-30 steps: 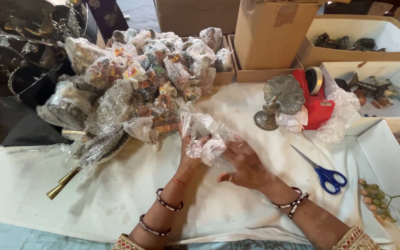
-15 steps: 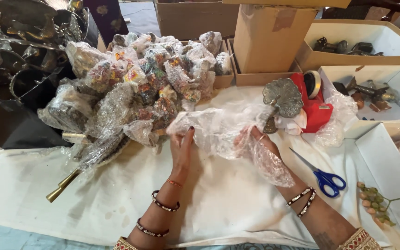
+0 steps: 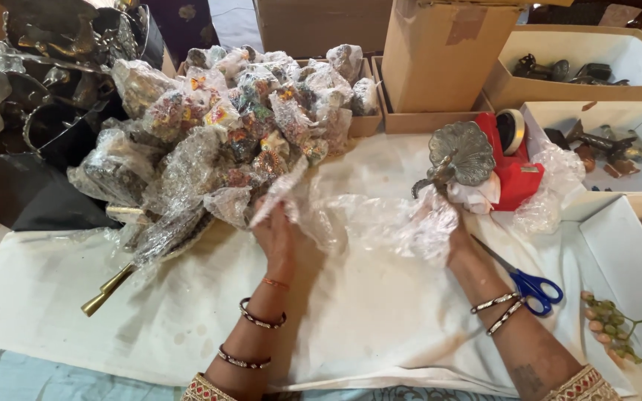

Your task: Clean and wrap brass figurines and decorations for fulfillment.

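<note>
Both hands, left hand (image 3: 276,236) and right hand (image 3: 451,236), have fingers closed on a see-through crinkly bubble wrap sheet (image 3: 369,217), stretched flat above the white-covered desk (image 3: 365,319). Next, I think, something needs laying on it.

Blue-handled scissors (image 3: 533,284) lie beside green grapes (image 3: 612,329), near cardboard boxes (image 3: 440,59).
</note>
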